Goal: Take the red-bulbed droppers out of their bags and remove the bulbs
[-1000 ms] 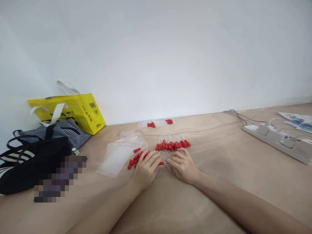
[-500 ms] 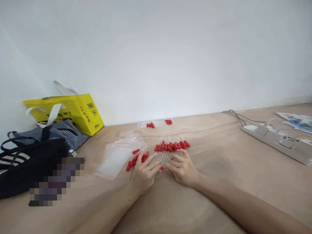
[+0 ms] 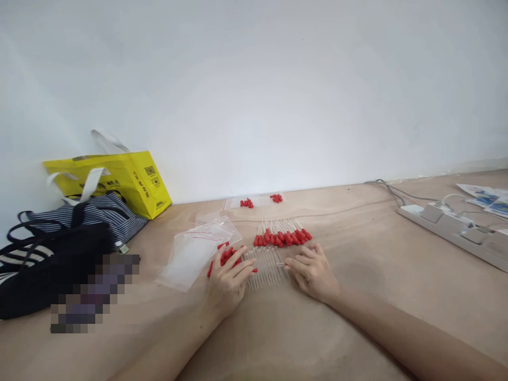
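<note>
My left hand [image 3: 228,283] is closed on a red rubber bulb [image 3: 254,270], which sticks out past the fingertips. Beneath and behind that hand lies a heap of loose red bulbs [image 3: 229,256], partly covered by the fingers. A thin clear glass tube [image 3: 280,264] is pinched in my right hand [image 3: 313,271], its end pointing left. Between the hands, a row of clear tubes [image 3: 265,267] lies side by side on the table. Just beyond it rests a fan of droppers [image 3: 282,237], their red bulbs toward me and their tubes pointing away.
Clear zip bags [image 3: 186,259] lie to the left. Near the wall is another bag [image 3: 260,201] with red bulbs and tubes. A yellow bag [image 3: 148,185], a striped bag [image 3: 115,211] and a black bag [image 3: 79,264] stand far left. A white power strip [image 3: 456,233] sits right.
My hands have drawn apart: the left moved left with the red bulb, the right moved right with the glass tube. More of the tube row shows between them.
</note>
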Available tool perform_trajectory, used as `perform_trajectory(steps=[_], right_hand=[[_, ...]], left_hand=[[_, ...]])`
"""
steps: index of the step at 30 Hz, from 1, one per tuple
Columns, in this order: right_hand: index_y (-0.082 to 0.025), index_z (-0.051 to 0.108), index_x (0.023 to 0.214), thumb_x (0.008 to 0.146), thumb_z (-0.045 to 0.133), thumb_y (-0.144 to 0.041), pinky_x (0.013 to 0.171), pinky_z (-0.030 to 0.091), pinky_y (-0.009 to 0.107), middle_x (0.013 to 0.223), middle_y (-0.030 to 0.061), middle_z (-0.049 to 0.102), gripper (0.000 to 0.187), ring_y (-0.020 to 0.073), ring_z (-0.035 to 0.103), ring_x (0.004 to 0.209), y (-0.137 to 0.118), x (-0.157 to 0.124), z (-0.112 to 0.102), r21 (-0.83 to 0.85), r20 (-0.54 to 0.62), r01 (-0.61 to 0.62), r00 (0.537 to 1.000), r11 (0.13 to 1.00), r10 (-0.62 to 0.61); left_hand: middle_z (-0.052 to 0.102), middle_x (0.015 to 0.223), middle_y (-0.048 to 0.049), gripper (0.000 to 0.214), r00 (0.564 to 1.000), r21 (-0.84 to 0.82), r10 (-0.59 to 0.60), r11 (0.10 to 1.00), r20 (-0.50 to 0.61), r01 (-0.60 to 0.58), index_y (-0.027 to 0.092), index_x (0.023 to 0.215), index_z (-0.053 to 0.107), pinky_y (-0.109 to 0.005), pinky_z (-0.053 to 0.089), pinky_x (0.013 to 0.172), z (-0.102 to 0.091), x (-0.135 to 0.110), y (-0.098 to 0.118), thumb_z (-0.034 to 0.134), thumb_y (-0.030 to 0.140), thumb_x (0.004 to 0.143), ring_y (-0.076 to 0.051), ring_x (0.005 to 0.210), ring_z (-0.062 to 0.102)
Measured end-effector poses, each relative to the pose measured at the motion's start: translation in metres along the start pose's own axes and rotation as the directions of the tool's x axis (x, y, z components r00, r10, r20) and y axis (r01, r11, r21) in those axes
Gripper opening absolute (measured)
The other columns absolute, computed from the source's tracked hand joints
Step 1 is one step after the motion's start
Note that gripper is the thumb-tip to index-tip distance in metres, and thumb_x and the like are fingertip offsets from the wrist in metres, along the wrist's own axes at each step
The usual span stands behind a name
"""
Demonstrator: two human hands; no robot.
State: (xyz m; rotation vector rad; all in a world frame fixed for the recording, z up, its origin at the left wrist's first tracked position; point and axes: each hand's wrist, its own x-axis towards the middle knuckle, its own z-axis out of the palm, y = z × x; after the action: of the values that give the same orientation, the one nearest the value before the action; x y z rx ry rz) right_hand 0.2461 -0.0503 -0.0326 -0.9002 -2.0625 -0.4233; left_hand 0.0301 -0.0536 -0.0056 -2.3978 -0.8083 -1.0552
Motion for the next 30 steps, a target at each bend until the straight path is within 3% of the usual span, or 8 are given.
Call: perform_trajectory(steps=[4,7,9,12,14,16,25,30], right_hand=[[-0.019,0.060,0.092,0.085,0.039,-0.021,0.053,0.033,0.023,0.066,0.0009,0.055,0.023,0.0108,0.048,0.058,0.005,-0.005,0.003,0.010,0.137,-0.159,0.978,0.987,0.156],[-0.019,0.056,0.101,0.084,0.035,-0.014,0.052,0.038,0.021,0.075,0.0026,0.053,0.027,0.0107,0.050,0.059,0.006,-0.007,0.009,0.032,0.195,-0.263,0.948,0.964,0.252],[-0.018,0.055,0.103,0.082,0.035,-0.010,0.054,0.041,0.022,0.076,0.0032,0.051,0.030,0.0113,0.050,0.060,0.007,-0.009,0.013,0.049,0.198,-0.288,0.941,0.956,0.273],[-0.018,0.056,0.100,0.078,0.036,-0.005,0.059,0.044,0.023,0.076,0.0041,0.049,0.032,0.0125,0.051,0.064,0.009,-0.010,0.018,0.071,0.182,-0.306,0.940,0.949,0.290],[-0.016,0.056,0.096,0.077,0.035,-0.003,0.061,0.044,0.024,0.077,0.0050,0.049,0.031,0.0135,0.051,0.067,0.008,-0.010,0.020,0.078,0.169,-0.326,0.936,0.942,0.309],[-0.015,0.055,0.093,0.077,0.034,-0.002,0.063,0.045,0.025,0.079,0.0062,0.048,0.029,0.0144,0.052,0.070,0.005,-0.008,0.021,0.087,0.164,-0.351,0.928,0.932,0.334],[-0.015,0.053,0.093,0.084,0.039,-0.017,0.067,0.045,0.028,0.084,0.0069,0.051,0.017,0.0157,0.054,0.075,-0.015,0.002,0.012,0.193,0.137,-0.421,0.906,0.886,0.400],[-0.016,0.054,0.094,0.085,0.038,-0.021,0.067,0.045,0.028,0.084,0.0069,0.053,0.019,0.0155,0.055,0.075,-0.017,0.003,0.008,0.230,0.159,-0.437,0.898,0.869,0.410]], left_hand=[[0.062,0.080,-0.0046,0.018,0.987,0.002,-0.157,0.988,-0.027,0.157,0.020,0.083,0.063,-0.032,0.045,0.073,-0.003,0.004,-0.007,0.045,0.023,0.083,-0.017,0.079,0.057],[0.055,0.077,-0.0053,0.023,0.931,-0.047,-0.366,0.930,-0.017,0.365,0.017,0.087,0.062,-0.027,0.047,0.064,-0.006,0.002,-0.023,0.040,0.025,0.083,-0.015,0.072,0.055],[0.055,0.076,-0.0043,0.024,0.857,-0.078,-0.513,0.854,0.045,0.515,0.017,0.088,0.061,-0.027,0.047,0.062,-0.009,-0.002,-0.040,0.041,0.027,0.081,-0.015,0.070,0.056],[0.056,0.069,-0.0007,0.024,0.678,-0.098,-0.705,0.674,0.210,0.732,0.017,0.089,0.058,-0.024,0.046,0.056,-0.015,-0.009,-0.064,0.046,0.032,0.075,-0.014,0.061,0.056],[0.055,0.062,0.0028,0.024,0.567,-0.101,-0.781,0.562,0.263,0.821,0.018,0.086,0.055,-0.023,0.043,0.052,-0.019,-0.013,-0.076,0.051,0.035,0.070,-0.012,0.054,0.054],[0.053,0.057,0.0049,0.024,0.504,-0.114,-0.819,0.492,0.274,0.863,0.019,0.078,0.052,-0.022,0.042,0.050,-0.021,-0.015,-0.082,0.056,0.037,0.064,-0.011,0.050,0.053],[0.059,0.055,0.0011,0.025,0.424,-0.148,-0.833,0.398,0.356,0.905,0.017,0.064,0.054,-0.023,0.042,0.051,-0.017,-0.021,-0.094,0.052,0.042,0.064,-0.014,0.051,0.056],[0.057,0.053,0.0017,0.022,0.428,-0.103,-0.843,0.419,0.326,0.902,0.018,0.061,0.053,-0.024,0.040,0.052,-0.022,-0.020,-0.096,0.050,0.039,0.065,-0.014,0.052,0.054]])
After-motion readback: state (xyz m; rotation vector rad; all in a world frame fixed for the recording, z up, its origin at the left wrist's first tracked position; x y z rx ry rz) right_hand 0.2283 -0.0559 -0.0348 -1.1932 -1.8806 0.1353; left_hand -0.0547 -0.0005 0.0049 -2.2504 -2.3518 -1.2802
